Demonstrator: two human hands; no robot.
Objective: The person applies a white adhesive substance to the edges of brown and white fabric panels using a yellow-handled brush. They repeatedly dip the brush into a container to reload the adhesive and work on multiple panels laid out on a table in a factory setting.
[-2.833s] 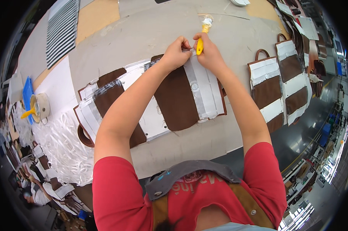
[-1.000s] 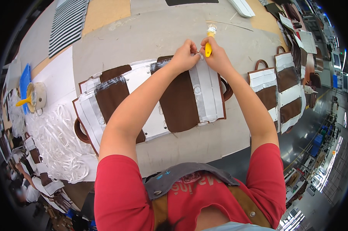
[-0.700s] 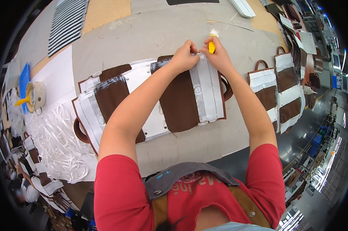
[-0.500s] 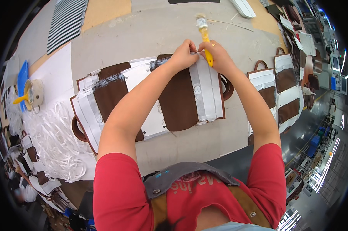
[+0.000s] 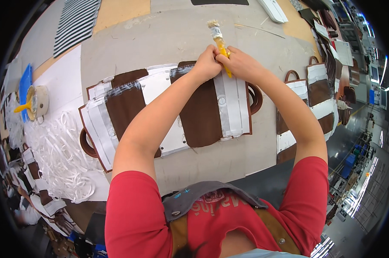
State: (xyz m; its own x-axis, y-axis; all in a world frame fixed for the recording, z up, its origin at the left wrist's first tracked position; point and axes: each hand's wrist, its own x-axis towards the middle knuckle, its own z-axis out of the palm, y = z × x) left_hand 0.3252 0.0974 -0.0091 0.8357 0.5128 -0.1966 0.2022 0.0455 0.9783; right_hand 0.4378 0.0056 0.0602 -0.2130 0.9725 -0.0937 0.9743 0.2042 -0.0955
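Observation:
A bag panel (image 5: 201,112) of brown and white bands, with brown trim and handles at its sides, lies flat on the table before me. At its far edge, toward the right end, my left hand (image 5: 207,65) is closed with its fingertips on the edge. Right against it, my right hand (image 5: 242,64) is closed around a paintbrush (image 5: 218,41) with a yellow handle. The bristles are pale and caked and point away from me. My fingertips partly hide the panel's edge. Whitish smears of glue show along the brown bands' far ends.
On the left stand a pot (image 5: 41,102) with another yellow-handled brush (image 5: 24,106) and a heap of white strips (image 5: 63,159). More brown and white bag panels (image 5: 321,90) lie to the right. Striped fabric (image 5: 76,26) lies at the far left.
My hands have come closer together at the panel's far edge, the right one moving left. The brush's bristle end has swung to the left.

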